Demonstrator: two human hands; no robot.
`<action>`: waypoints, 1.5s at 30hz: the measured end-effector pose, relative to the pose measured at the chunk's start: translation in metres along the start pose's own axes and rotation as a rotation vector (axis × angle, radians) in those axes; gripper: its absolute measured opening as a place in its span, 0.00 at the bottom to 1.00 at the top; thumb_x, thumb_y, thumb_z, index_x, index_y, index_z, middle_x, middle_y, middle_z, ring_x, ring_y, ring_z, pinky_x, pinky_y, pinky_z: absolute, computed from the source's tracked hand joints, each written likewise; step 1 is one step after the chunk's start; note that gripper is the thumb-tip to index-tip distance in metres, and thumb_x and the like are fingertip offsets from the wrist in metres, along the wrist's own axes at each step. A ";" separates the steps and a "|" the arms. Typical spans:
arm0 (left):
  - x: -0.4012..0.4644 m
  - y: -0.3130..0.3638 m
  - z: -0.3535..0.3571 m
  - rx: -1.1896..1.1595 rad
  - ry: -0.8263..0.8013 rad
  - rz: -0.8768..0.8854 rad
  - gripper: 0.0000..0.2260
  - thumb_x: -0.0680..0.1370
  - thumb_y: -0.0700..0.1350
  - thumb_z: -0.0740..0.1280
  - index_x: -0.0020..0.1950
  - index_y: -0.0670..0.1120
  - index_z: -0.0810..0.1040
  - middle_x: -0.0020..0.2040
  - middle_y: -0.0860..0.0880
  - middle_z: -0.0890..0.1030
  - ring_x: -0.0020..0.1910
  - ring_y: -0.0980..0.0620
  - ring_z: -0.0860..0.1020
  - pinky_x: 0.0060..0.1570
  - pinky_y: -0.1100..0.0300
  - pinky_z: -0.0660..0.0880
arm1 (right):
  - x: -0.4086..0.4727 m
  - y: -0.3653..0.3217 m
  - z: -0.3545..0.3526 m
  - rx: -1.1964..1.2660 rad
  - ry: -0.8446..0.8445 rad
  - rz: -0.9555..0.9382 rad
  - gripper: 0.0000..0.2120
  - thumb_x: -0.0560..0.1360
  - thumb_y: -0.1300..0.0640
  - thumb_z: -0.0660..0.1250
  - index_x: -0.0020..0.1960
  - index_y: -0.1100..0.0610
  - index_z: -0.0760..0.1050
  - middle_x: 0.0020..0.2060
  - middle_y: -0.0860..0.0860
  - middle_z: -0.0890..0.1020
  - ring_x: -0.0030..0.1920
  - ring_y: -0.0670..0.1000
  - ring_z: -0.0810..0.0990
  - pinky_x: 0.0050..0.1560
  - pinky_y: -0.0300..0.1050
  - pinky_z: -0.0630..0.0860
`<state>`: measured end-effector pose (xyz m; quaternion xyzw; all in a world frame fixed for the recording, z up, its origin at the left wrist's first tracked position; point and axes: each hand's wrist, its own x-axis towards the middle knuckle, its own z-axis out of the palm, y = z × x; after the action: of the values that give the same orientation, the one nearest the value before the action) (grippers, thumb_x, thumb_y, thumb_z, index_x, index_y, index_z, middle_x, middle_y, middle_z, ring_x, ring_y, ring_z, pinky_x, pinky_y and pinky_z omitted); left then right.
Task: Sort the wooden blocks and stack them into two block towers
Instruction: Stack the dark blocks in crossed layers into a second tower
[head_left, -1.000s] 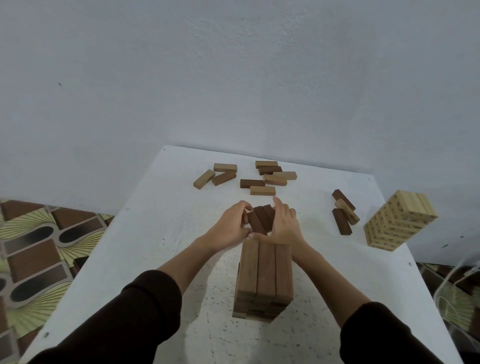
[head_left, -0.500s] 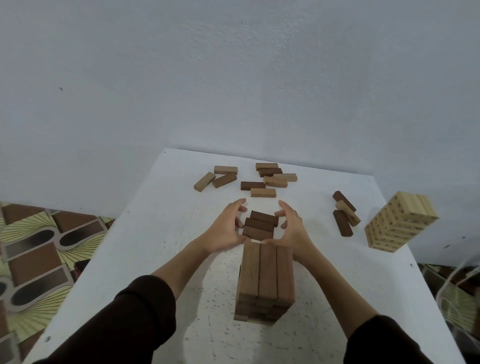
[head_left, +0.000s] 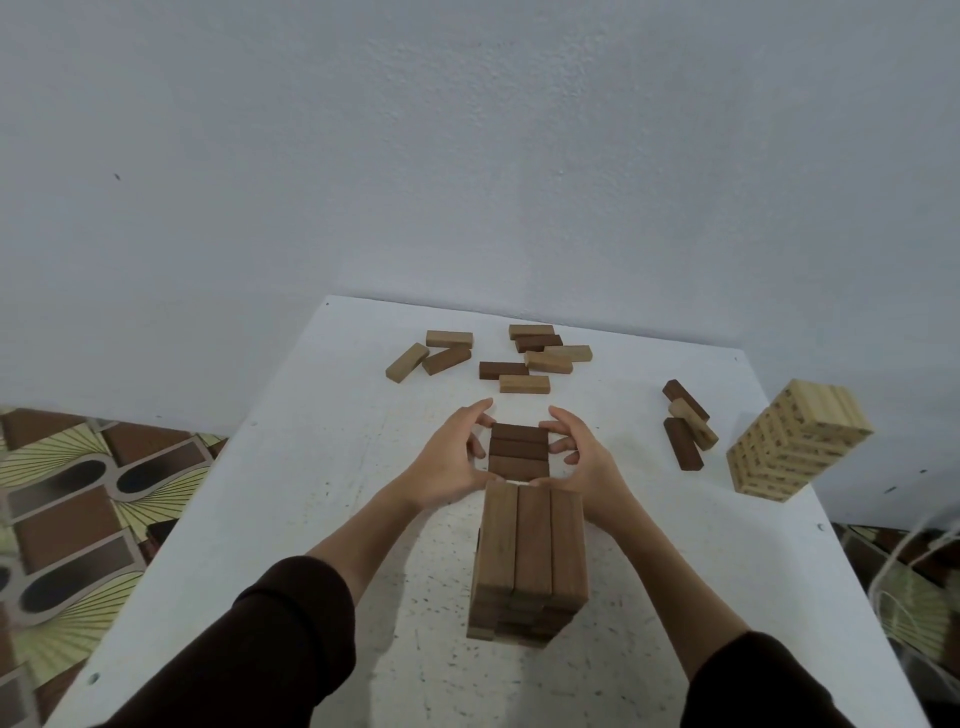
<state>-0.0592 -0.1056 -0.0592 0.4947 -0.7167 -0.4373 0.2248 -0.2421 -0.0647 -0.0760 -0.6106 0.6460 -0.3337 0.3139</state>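
Since a moment ago, both hands have been turning the three dark blocks (head_left: 519, 451) from a tilted bundle into a flat, square row lying side by side on the surface (head_left: 322, 467), just beyond the dark tower (head_left: 530, 561). Left hand (head_left: 449, 457) and right hand (head_left: 582, 462) are cupping the row at its two ends, fingers curled and pressing inward, so they are gripping the three blocks together rather than resting loose. I judge they are squaring up a layer before lifting it onto the tower, whose top row is running the other way.

To do this well, the hands should be squeezing evenly from both ends so the middle block is not slipping out, keeping the row level while lifting, and setting it crosswise and centred on the top.

Farther out, a scatter of light and dark loose blocks (head_left: 524, 358) is lying near the far edge, three more blocks (head_left: 688, 431) are lying to the right, and a pale tower (head_left: 795, 441) is standing at the right edge.
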 end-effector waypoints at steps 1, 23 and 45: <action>0.000 -0.001 0.000 0.001 0.004 0.005 0.42 0.67 0.42 0.78 0.75 0.50 0.59 0.63 0.52 0.70 0.46 0.52 0.73 0.38 0.70 0.74 | 0.000 0.000 0.000 -0.001 -0.002 -0.004 0.41 0.66 0.57 0.78 0.72 0.53 0.60 0.66 0.50 0.72 0.54 0.47 0.74 0.59 0.46 0.74; 0.000 -0.001 -0.001 -0.004 -0.020 -0.007 0.45 0.67 0.44 0.78 0.77 0.50 0.56 0.67 0.54 0.68 0.47 0.55 0.73 0.39 0.69 0.71 | 0.001 -0.001 -0.001 0.006 -0.024 0.005 0.40 0.67 0.57 0.77 0.73 0.53 0.60 0.66 0.50 0.71 0.54 0.47 0.73 0.56 0.41 0.73; -0.021 0.045 -0.044 -0.151 0.028 0.094 0.41 0.67 0.39 0.78 0.75 0.50 0.59 0.64 0.52 0.73 0.52 0.55 0.78 0.49 0.62 0.78 | -0.012 -0.064 -0.045 0.096 -0.048 -0.015 0.38 0.67 0.61 0.76 0.72 0.48 0.61 0.59 0.46 0.71 0.52 0.46 0.74 0.50 0.34 0.72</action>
<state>-0.0406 -0.0991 0.0042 0.4481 -0.7011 -0.4719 0.2915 -0.2409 -0.0524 0.0021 -0.6076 0.6169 -0.3516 0.3557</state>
